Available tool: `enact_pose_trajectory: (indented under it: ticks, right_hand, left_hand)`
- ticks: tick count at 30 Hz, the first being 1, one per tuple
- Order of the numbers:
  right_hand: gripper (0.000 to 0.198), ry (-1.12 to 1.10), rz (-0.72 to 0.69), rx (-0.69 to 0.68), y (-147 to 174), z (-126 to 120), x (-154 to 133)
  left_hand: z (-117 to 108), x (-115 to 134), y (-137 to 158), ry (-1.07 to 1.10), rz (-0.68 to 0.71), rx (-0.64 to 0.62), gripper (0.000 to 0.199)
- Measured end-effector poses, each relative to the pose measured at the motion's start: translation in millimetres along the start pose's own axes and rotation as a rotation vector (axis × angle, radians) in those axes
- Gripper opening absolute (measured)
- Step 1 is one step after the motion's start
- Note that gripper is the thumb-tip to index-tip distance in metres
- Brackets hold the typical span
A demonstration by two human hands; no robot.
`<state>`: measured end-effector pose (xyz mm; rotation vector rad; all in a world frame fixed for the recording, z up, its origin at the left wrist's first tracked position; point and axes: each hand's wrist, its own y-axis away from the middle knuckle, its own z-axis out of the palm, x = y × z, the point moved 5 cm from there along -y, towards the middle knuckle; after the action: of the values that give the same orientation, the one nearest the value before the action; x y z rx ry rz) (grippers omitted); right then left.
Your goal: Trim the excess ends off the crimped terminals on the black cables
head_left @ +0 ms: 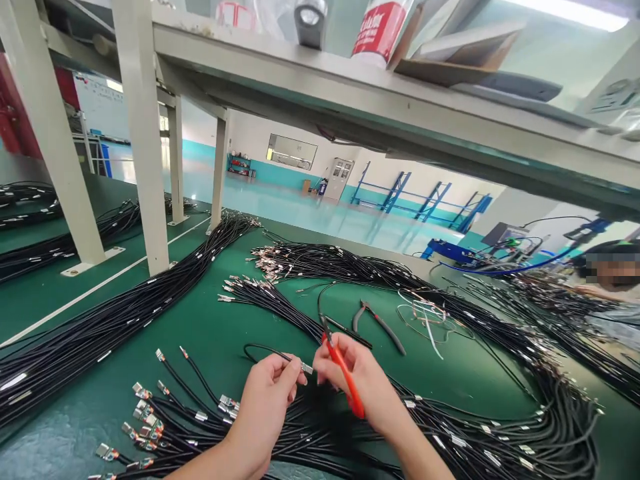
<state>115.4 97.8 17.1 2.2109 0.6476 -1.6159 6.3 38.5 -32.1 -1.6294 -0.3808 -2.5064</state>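
My left hand (270, 393) pinches a thin black cable just behind its small silver connector (307, 367), which points right. The cable loops up behind the fingers. My right hand (363, 377) is closed around red-handled pliers (345, 375), their dark jaws tilted up and left, away from the connector. The right fingertips are close to the connector; whether they touch it I cannot tell. Below both hands lies a bundle of black cables (465, 427). Cable ends with silver connectors and small boards (150, 427) fan out at the lower left.
Dark-handled cutters (383, 327) lie on the green tabletop (240, 333) beyond my right hand, beside loose thin wires (425, 313). A long cable bundle (175, 287) runs along the left. A raised metal shelf (300, 67) stands overhead. A person (613, 273) is at the far right.
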Motion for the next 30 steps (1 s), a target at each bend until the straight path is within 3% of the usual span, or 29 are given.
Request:
enact_pose_trajectory:
  ticks: [6, 14, 18, 22, 25, 30]
  right_hand:
    - [0.028, -0.192, -0.013, 0.021, 7, 21, 11]
    - [0.025, -0.168, -0.024, 0.000, 6, 25, 17]
    - [0.020, 0.017, -0.079, -0.009, 6, 18, 17]
    - [0.021, 0.387, -0.127, 0.072, 8, -3, 13]
    - [0.024, 0.637, -0.142, 0.052, 8, -10, 12]
    - [0.021, 0.774, -0.132, -0.029, 8, -4, 17]
  left_hand:
    - [2, -2, -1, -0.023, -0.012, -0.029, 0.028]
    - [-2, -12, -4, 0.040, -0.092, -0.065, 0.021]
    - [-4, -10, -4, -0.003, -0.091, -0.061, 0.019]
    - [-8, -7, -7, -0.059, -0.082, -0.032, 0.019]
    - [-10, -6, -10, -0.079, -0.084, -0.018, 0.016]
    - [-12, -8, -12, -0.121, -0.081, -0.003, 0.008]
